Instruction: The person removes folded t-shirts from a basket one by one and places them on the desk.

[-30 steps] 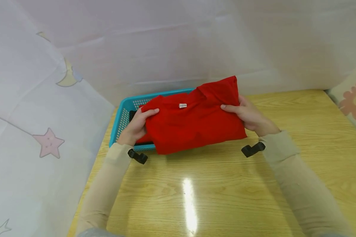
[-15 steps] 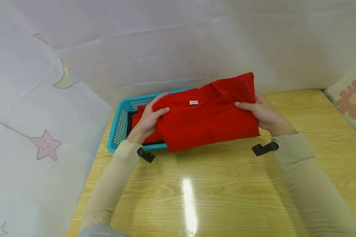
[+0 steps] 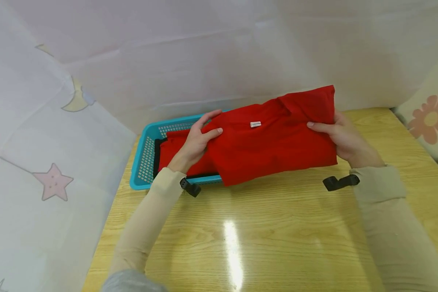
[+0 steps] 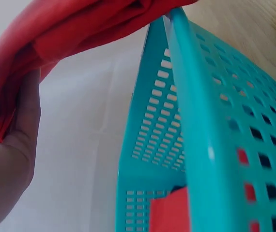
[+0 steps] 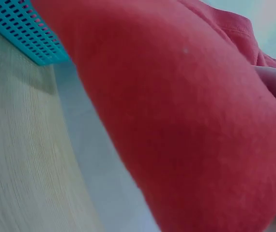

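Note:
A folded red garment [image 3: 270, 142] with a small white label [image 3: 255, 124] is stretched between both hands, raised above the table and tilted up at its right end. My left hand [image 3: 195, 144] pinches its left end, thumb on top, above the blue plastic basket [image 3: 144, 162]. My right hand [image 3: 344, 138] grips the right end, with the fingers hidden behind the cloth. Inside the basket lie another red cloth [image 3: 175, 148] and something black [image 3: 157, 154]. In the left wrist view the held garment hangs over the basket rim [image 4: 181, 43]; whether they touch I cannot tell.
The basket stands on a wooden table [image 3: 277, 227] against a pale fabric backdrop [image 3: 204, 52]. Patterned cloth with a pink star [image 3: 53, 181] borders the left side, and cloth with a red flower [image 3: 432, 118] borders the right.
Both hands have moved right with the red garment, sliding it partly off the basket in the head view. More of the red cloth inside the basket now shows.

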The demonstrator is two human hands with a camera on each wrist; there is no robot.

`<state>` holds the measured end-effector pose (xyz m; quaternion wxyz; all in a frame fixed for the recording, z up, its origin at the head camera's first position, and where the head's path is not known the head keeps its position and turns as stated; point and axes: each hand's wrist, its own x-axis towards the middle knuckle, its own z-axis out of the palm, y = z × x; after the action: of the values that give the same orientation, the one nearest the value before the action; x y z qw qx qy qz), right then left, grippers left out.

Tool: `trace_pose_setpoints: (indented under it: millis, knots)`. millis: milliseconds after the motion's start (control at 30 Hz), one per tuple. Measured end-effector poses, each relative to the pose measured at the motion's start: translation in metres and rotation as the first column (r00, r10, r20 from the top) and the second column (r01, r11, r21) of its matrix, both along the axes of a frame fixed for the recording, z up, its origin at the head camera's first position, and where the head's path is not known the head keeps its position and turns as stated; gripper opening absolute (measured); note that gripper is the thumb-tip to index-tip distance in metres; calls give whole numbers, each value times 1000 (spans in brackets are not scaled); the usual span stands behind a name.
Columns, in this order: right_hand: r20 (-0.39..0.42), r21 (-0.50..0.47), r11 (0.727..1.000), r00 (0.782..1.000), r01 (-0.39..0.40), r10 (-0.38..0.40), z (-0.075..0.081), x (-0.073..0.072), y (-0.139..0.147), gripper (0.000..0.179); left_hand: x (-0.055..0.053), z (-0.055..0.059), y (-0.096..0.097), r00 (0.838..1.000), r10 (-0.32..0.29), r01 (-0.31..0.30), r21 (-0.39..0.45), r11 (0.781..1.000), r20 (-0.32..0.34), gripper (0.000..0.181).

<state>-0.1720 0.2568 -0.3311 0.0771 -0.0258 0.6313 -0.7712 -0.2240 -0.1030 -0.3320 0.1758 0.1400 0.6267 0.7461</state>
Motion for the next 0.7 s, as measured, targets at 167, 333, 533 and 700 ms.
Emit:
trace_pose_setpoints:
  millis: [167, 333, 533, 700]
  knots:
    - [33, 0, 1000, 999, 22, -22, 0, 4, 11, 30, -2, 1, 13, 1000, -6, 6, -20, 1000, 1, 51]
    - [31, -13, 998, 998, 56, -56, -1, 7, 22, 30, -4, 1, 27, 1000, -4, 3, -46, 999, -16, 45]
    - [22, -6, 995, 995, 103, -102, -4, 9, 32, 27, -8, -1, 42, 1000, -1, 0, -62, 998, -24, 42]
    - [30, 0, 991, 991, 131, -131, -7, 12, 40, 26, -10, -5, 54, 999, -6, 4, -82, 997, -34, 42]
